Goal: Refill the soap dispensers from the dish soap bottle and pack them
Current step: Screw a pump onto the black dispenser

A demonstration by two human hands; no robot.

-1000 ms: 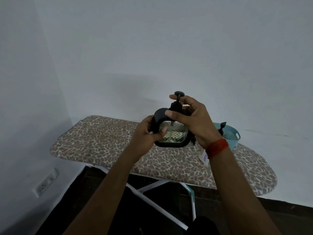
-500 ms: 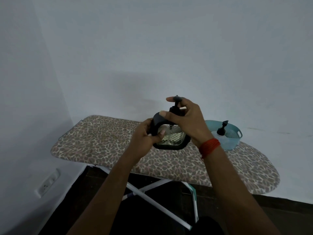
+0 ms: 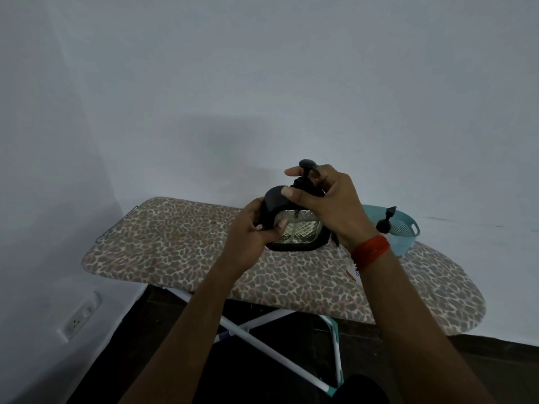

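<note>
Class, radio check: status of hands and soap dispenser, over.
Left hand grips soap dispenser body. Right hand grips its pump. Second dispenser in blue basket. Nothing in the way.

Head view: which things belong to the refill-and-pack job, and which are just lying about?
Job: black soap dispenser, gripped by the left hand at its body and the right hand at its pump; second dispenser standing in the teal basket.
Not job: ironing board, only the work surface; wall socket.
</note>
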